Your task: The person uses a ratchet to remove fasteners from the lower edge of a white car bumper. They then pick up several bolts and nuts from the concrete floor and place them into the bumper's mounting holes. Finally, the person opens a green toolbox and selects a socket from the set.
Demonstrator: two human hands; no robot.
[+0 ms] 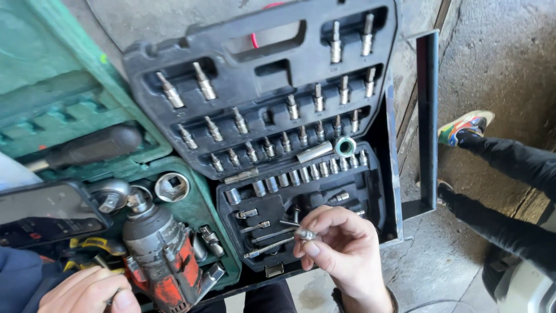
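**Here, a small bit is being pinched over the open socket case**

Here the right hand [339, 246] is hovering just above the lower black tray [382, 191], its thumb and forefinger closing on a small metal bit [305, 234]. The other fingers are curling loosely, so the bit is sticking out to the left where it can be looked at. It is sitting directly over the slots holding thin hex keys [263, 235], near the row of small sockets [301, 174], apparently because that is where such pieces are stored.

The left hand [87, 293] is lying low at the bottom edge, folded around something beside the red and grey impact wrench [159, 255]; whether it is actually gripping the wrench handle I cannot tell, since the fingers are mostly hidden. The wrench is resting tilted across the green case [69, 93], its square drive pointing up toward a large socket [172, 186], so it is staying within easy reach.

A second black tray [174, 46] of longer bits is lying above the first, overlapping it, propped open so both layers are showing. A dark phone [43, 211] is sitting at the left on the green case. One loose socket with a green ring [345, 146] is lying out of its slot.

Everything is resting on a rough concrete floor [498, 52], dusty and stained, with a metal frame [428, 116] alongside. Another person's leg [509, 162] in dark trousers and a colourful shoe [463, 126] are reaching in from the right.
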